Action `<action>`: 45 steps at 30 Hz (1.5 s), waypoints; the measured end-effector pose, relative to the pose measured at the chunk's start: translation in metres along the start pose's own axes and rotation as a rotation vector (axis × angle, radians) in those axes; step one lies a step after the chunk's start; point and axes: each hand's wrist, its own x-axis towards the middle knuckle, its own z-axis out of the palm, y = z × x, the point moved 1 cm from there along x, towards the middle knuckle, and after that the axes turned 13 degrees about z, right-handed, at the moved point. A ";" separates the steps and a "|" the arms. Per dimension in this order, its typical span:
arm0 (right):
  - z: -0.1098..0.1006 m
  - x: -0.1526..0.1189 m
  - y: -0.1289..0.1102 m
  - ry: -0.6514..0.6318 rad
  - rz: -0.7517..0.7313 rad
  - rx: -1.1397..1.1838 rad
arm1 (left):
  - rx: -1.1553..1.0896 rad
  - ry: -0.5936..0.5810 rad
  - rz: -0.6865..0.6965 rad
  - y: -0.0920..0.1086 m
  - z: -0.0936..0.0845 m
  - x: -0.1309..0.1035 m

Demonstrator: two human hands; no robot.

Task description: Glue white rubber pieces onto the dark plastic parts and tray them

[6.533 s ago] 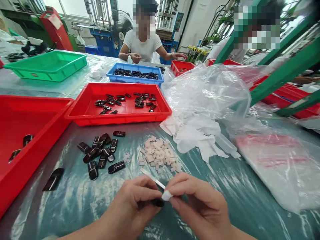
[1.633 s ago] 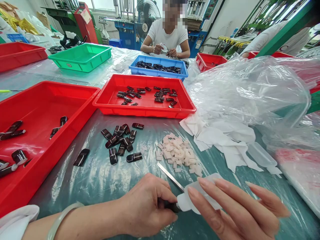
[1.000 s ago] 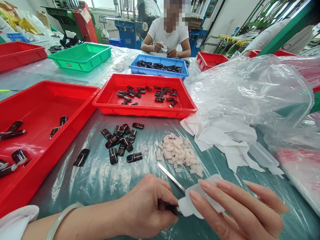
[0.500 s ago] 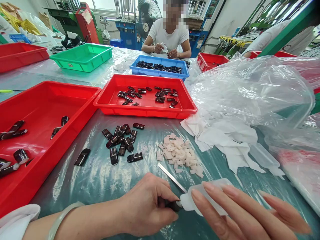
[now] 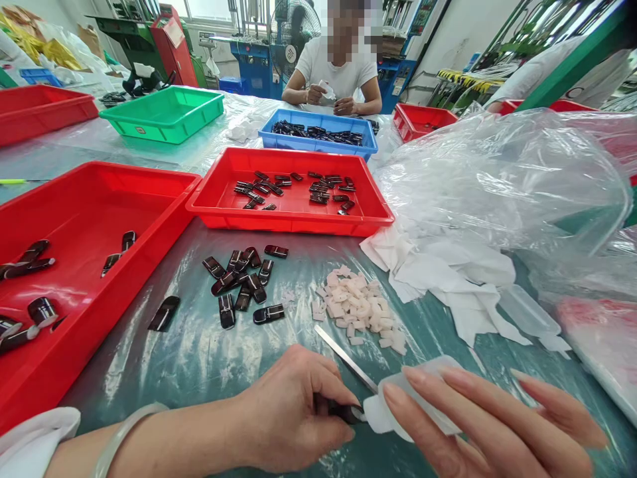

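Observation:
My left hand (image 5: 298, 405) is closed on a small glossy dark brown piece (image 5: 342, 409), mostly hidden by the fingers. My right hand (image 5: 492, 425) grips a translucent white squeeze bottle (image 5: 385, 408), tipped so its narrow end points left at the dark piece. Whether that end touches the piece I cannot tell. Behind the hands lies a thin metal strip (image 5: 343, 355), its near end hidden by the bottle. Farther off are a heap of small pale cream pieces (image 5: 355, 302) and a loose cluster of similar dark pieces (image 5: 243, 279).
A red tray (image 5: 288, 222) with dark pieces stands ahead, another red tray (image 5: 74, 318) at left. Beyond are a blue tray (image 5: 318, 143) and a green tray (image 5: 164, 119). White cloths (image 5: 448, 272), a second bottle (image 5: 530, 311) and clear plastic sheeting (image 5: 507, 179) lie right. A person (image 5: 338, 73) sits opposite.
The squeeze bottle and my right hand have shifted slightly to the right, away from the dark piece. My left hand has hardly moved.

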 end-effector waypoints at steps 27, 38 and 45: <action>0.008 -0.005 0.007 -0.133 -0.007 0.131 | -0.010 -0.011 0.001 0.001 -0.001 0.003; 0.002 -0.001 0.000 -0.123 0.094 0.114 | -0.009 -0.014 -0.004 0.001 0.000 0.001; -0.002 0.001 -0.004 -0.048 0.099 0.033 | 0.035 -0.016 0.022 0.001 -0.001 0.001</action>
